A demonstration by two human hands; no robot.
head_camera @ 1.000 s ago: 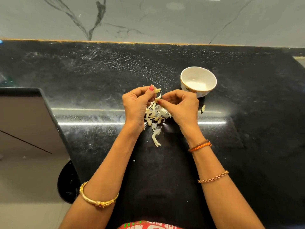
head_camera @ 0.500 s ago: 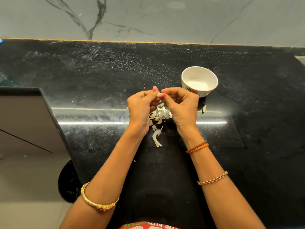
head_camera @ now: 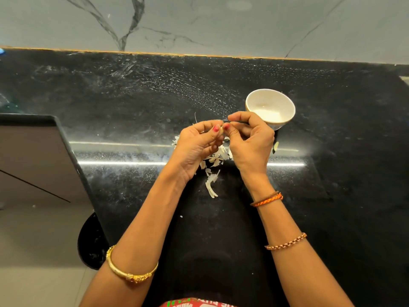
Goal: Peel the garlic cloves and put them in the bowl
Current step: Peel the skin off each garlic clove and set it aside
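Your left hand point(head_camera: 195, 144) has its fingers curled, thumb and forefinger pinching the garlic clove point(head_camera: 221, 129), of which only a pale sliver shows between the thumbnails, too little to tell its long axis; the loose skins point(head_camera: 213, 161) lie on the black counter point(head_camera: 132, 103) under both hands; your right hand point(head_camera: 249, 140) pinches the clove's other side, and it is the nearer to the white bowl point(head_camera: 270, 107), just beyond and right of its knuckles
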